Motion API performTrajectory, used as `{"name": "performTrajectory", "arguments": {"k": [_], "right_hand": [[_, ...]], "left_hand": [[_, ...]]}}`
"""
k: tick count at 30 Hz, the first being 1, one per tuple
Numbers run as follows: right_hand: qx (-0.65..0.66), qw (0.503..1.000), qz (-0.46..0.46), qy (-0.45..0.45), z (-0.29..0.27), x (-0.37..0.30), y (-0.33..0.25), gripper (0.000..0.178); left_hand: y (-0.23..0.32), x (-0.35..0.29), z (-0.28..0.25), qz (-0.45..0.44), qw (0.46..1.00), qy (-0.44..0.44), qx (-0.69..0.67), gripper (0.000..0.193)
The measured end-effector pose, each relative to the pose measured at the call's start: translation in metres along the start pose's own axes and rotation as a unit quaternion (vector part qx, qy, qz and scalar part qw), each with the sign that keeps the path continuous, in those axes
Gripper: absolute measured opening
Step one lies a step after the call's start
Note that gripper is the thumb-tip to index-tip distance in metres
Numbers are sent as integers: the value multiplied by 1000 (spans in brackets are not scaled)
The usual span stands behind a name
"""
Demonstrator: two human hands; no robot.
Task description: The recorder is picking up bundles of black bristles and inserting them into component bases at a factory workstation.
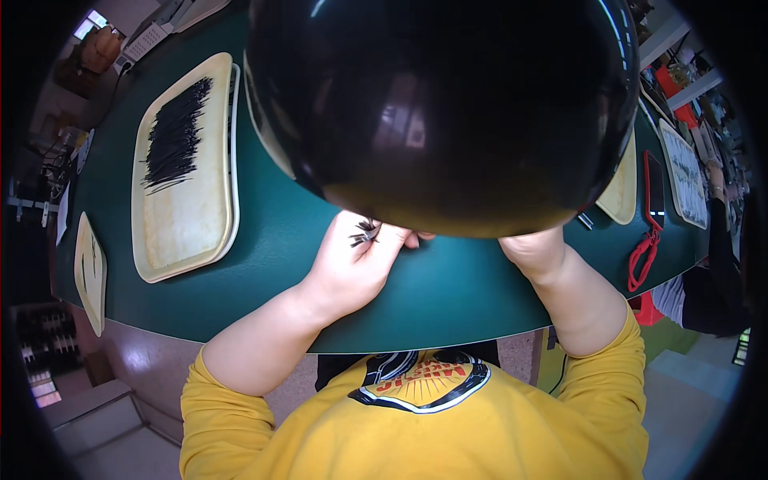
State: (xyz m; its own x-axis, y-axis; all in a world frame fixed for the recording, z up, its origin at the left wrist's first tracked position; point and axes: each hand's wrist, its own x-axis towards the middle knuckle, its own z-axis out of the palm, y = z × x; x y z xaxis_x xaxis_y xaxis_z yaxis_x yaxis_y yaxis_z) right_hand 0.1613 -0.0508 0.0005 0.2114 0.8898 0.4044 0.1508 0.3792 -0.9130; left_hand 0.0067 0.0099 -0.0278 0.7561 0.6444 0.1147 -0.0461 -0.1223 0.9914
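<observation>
My left hand (352,260) is closed round a small bundle of thin black strips (365,233), whose ends stick out between thumb and fingers. It is held over the green table (448,296). A large glossy black dome (440,120) fills the upper middle of the view and covers the fingertips. To the right, my right hand (534,250) reaches under the dome's lower edge; its fingers are hidden. On the left, a cream tray (184,232) carries a dense pile of thin black strips (178,132) and rests on another tray.
A smaller cream tray (92,276) overhangs the left edge. At right lie another cream tray (622,188), a phone (654,192) with a red strap (642,260), and a tray of small pale pieces (682,172). A person's dark sleeve (720,280) shows far right.
</observation>
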Motion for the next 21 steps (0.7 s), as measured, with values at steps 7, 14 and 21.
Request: {"name": "performTrajectory", "arguments": {"k": [7,14,21], "right_hand": [[87,982,142,-90,4,5,-1,11],[83,990,66,-88,4,1,5,7],[305,926,219,-28,1,5,3,18]], "left_hand": [[19,0,2,-190,953,-141,-190,23],[15,-5,0,-167,952,-100,-235,14],[20,-5,0,-158,932,-75,-318,13]]}}
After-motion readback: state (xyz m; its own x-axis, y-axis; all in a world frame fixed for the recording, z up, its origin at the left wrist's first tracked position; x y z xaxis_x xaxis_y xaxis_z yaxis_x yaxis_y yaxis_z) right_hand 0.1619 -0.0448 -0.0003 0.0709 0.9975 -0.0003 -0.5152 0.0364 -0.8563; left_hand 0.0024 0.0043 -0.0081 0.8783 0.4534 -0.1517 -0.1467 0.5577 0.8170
